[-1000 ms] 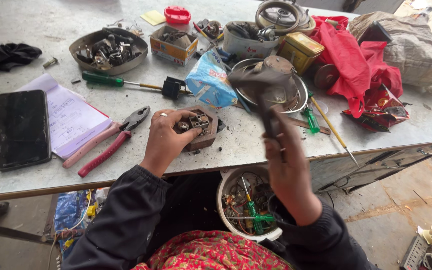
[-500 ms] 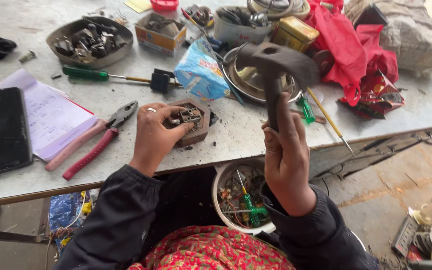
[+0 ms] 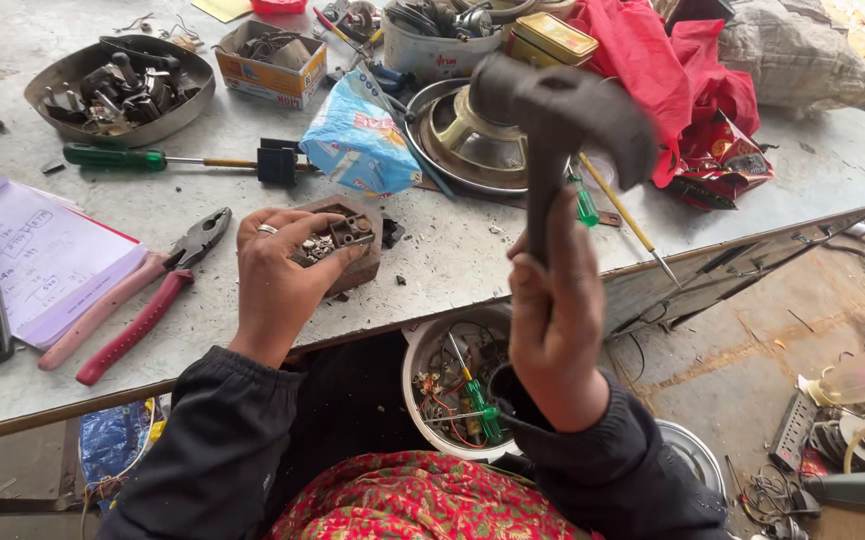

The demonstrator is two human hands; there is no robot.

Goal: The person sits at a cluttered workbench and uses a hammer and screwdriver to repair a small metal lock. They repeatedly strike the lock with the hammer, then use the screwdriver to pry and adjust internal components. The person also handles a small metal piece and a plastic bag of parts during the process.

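right hand (image 3: 556, 310) has its fingers wrapped tight around a hammer (image 3: 563, 110) raised above the surface (image 3: 453, 250). left hand (image 3: 278, 270) fingers curl closed, pinning a small brown part (image 3: 348, 240) near the surface's front edge.

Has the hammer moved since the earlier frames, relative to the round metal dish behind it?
Yes. The hammer in the right hand has risen, its head now covering the round metal dish more.
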